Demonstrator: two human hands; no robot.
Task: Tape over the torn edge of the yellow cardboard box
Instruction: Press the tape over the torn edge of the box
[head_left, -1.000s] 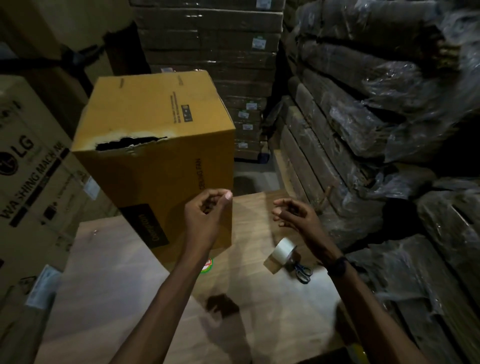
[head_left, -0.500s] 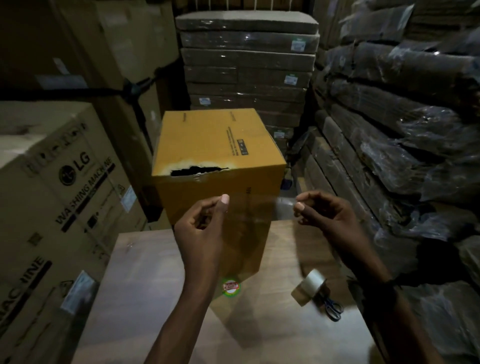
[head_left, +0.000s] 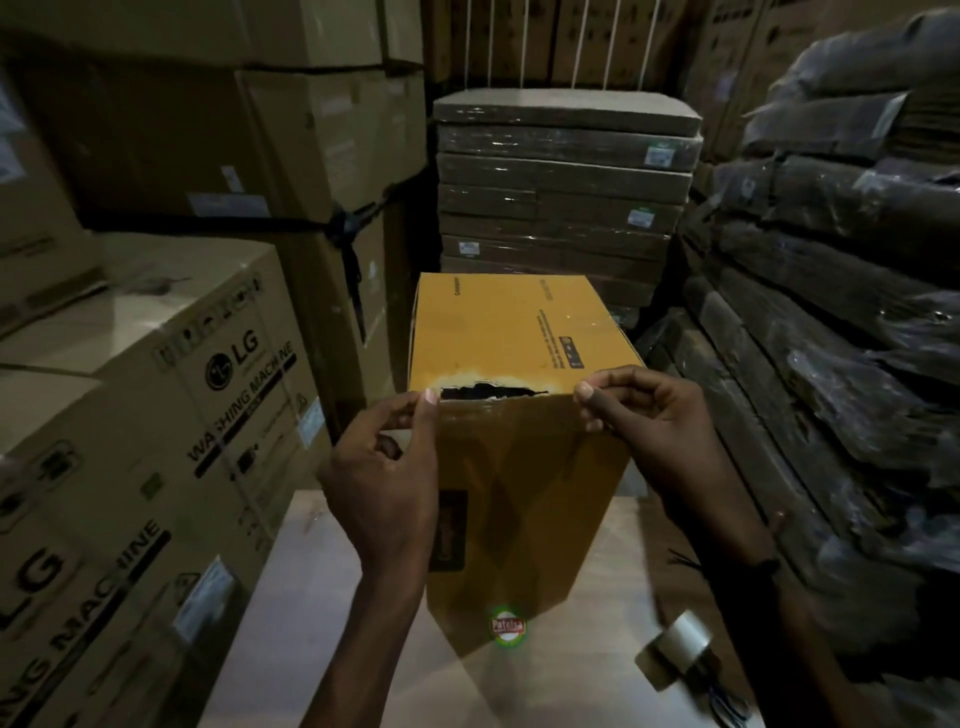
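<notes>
Change: clear tape strip (head_left: 511, 415), earlier held low before the yellow cardboard box (head_left: 519, 467), now stretched just below its torn edge (head_left: 491, 388).
Fingers: left hand (head_left: 384, 467) and right hand (head_left: 649, 415) each pinch one strip end.
Meaning: strip aligned, not yet pressed down.

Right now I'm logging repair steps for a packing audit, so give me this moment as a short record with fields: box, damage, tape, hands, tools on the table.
box: yellow cardboard box, upright on the pale wooden table
damage: jagged torn hole along the top front edge, still uncovered
tape: clear tape strip stretched just below the tear
hands: left hand and right hand each pinch one end of the strip
tools: clear tape roll on the table at right; beside it, dark-handled scissors
</notes>
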